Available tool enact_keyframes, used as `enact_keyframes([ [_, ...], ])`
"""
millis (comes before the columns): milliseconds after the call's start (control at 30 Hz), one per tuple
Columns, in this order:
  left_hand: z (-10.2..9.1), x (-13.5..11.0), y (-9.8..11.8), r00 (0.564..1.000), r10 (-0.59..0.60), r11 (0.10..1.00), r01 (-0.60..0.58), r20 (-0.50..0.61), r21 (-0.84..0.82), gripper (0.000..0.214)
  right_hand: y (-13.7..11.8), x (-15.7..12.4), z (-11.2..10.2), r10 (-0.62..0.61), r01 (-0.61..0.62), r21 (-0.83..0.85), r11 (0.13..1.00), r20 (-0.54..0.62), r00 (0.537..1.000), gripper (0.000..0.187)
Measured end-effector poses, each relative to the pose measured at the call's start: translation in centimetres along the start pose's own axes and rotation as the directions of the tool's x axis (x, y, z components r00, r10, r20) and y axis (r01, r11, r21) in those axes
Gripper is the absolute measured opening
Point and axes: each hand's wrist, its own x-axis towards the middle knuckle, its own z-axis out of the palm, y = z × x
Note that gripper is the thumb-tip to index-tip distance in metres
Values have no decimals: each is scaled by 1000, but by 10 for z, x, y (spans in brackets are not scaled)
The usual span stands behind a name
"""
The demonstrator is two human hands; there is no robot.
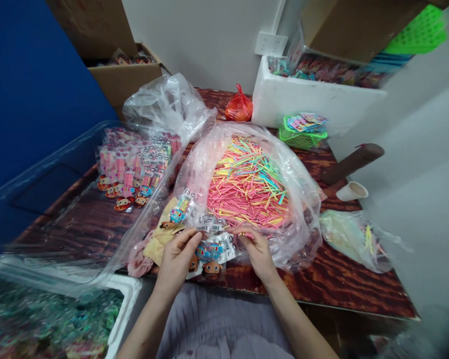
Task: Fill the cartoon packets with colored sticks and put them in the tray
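Observation:
My left hand (177, 259) and my right hand (257, 252) are at the near table edge, both curled on a small clear packet (213, 249) with a barcode label and cartoon card. More such packets lie under it. Just beyond is an open clear plastic bag (303, 199) heaped with thin pink, yellow, green and blue sticks (247, 184). My left thumb presses the packet's top edge; my right fingers pinch its right side near the bag's rim.
A clear plastic bin (60, 199) at left holds stacked filled packets (134, 167). Crumpled clear bag (164, 107), orange bag (238, 107), white foam box (307, 97), green basket (301, 134), paper cup (352, 191), brown roll (353, 162), small bag (353, 239) surround. White foam box (125, 299) at near left.

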Motion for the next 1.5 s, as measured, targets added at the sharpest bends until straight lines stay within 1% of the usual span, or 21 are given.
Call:
enact_keyframes([
  [100, 0, 0, 1, 1000, -1, 1000, 0, 21, 16, 27, -1, -1, 0, -6, 6, 7, 1000, 5, 1000, 19],
  [333, 0, 0, 2, 999, -19, 1000, 19, 26, 6, 30, 0, -2, 2, -12, 12, -2, 1000, 18, 1000, 18],
  [467, 0, 1, 0, 1000, -11, 1000, 11, 14, 14, 30, 2, -4, 3, -8, 8, -2, 1000, 48, 999, 18],
  [600, -2, 2, -4, 1000, 8, 998, -9, 11, 57, 29, 3, -7, 4, -31, 32, -2, 999, 65, 997, 18],
  [667, -1, 2, -4, 1000, 17, 997, -18, 13, 76, 27, 3, -7, 4, -34, 35, -2, 999, 73, 997, 18],
  [733, 3, 3, 0, 999, 24, 996, -26, 22, 85, 26, 1, -5, 3, -13, 14, -7, 1000, 73, 997, 17],
  [800, 9, 3, 6, 997, 53, 994, -58, 60, 91, 25, -5, 4, 1, 17, -17, 33, 999, 10, 1000, 15],
  [833, 12, 3, 10, 993, 73, 991, -83, 94, 102, 24, -10, 11, 0, 33, -28, 98, 995, -48, 998, 14],
  [900, 19, 4, 15, 976, 121, 979, -147, 179, 139, 22, -25, 29, -2, 78, -26, 299, 954, -163, 984, 10],
  [933, 22, 4, 17, 966, 142, 971, -178, 217, 159, 22, -34, 39, -2, 103, -16, 407, 913, -192, 976, 8],
  [1000, 27, 3, 18, 948, 169, 956, -224, 268, 188, 22, -53, 55, 0, 127, -11, 547, 837, -175, 976, 7],
  [1033, 29, 2, 17, 943, 179, 952, -238, 279, 194, 21, -61, 60, 2, 125, -19, 571, 821, -148, 981, 7],
  [1133, 32, 1, 13, 939, 183, 951, -244, 290, 189, 20, -76, 64, 14, 127, -67, 547, 835, -73, 989, 12],
  [1233, 31, 1, 8, 947, 173, 960, -224, 272, 171, 20, -76, 54, 25, 180, -132, 513, 848, -44, 983, 16],
  [1367, 29, 1, 1, 954, 144, 970, -189, 262, 153, 21, -73, 40, 26, 229, -176, 468, 866, -57, 972, 16],
  [1500, 29, 0, 1, 953, 142, 970, -187, 267, 152, 20, -77, 38, 21, 206, -135, 462, 877, -107, 973, 12],
])
